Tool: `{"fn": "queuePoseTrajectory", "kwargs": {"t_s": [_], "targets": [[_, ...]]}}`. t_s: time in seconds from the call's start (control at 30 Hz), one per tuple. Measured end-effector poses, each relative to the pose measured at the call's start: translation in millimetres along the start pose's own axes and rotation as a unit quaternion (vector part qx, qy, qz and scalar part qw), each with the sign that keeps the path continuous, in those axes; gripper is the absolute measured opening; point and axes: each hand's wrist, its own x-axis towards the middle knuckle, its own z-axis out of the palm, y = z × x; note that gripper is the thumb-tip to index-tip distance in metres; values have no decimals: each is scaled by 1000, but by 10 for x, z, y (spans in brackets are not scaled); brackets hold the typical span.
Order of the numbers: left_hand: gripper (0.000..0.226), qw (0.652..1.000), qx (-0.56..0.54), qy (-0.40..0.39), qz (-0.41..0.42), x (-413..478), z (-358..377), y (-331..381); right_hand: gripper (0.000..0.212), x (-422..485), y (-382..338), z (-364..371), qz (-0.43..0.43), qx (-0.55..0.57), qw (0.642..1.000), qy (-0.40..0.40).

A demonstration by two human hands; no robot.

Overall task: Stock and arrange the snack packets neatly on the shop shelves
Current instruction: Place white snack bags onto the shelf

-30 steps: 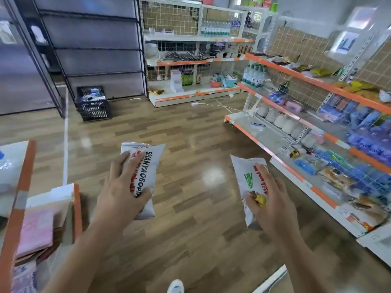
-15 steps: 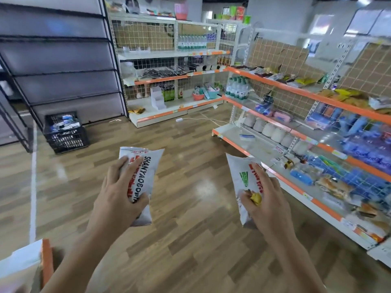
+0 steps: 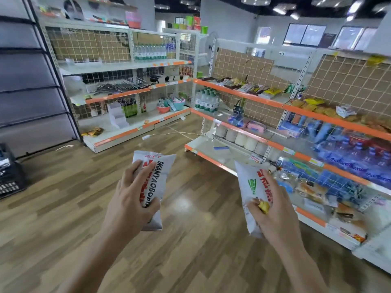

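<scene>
Gripping mid-body, left hand (image 3: 129, 206) on SHANYAOBOPI packet (image 3: 157, 172), right hand (image 3: 275, 218) on green-labelled packet (image 3: 246, 182) near orange-edged shelf (image 3: 211, 162), I judge both light, crushable.

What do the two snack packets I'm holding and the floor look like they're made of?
Left packet: likely thin plastic film, white, printed; it dents where the left hand grips it. Right packet, gripped by the right hand: seemingly the same film, slightly shiny, wrinkled. Floor: wood-grain planks, perhaps laminate or vinyl; glossy, with a bright reflected glare.
</scene>
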Motion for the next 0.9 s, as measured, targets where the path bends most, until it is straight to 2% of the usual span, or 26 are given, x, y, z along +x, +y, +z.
{"fn": "queuePoseTrajectory", "kwargs": {"t_s": [0.1,0.37,0.9], "targets": [[82,999,-7,-26,41,526,127,-136,78,343,-84,197,18,-1,1000,15],[83,995,-37,-71,57,1642,704,-455,78,1287,-82,652,44,-15,998,34],[82,993,-26,-91,72,4001,1985,-688,75,3669,476,1315,52,-52,995,67]]}}
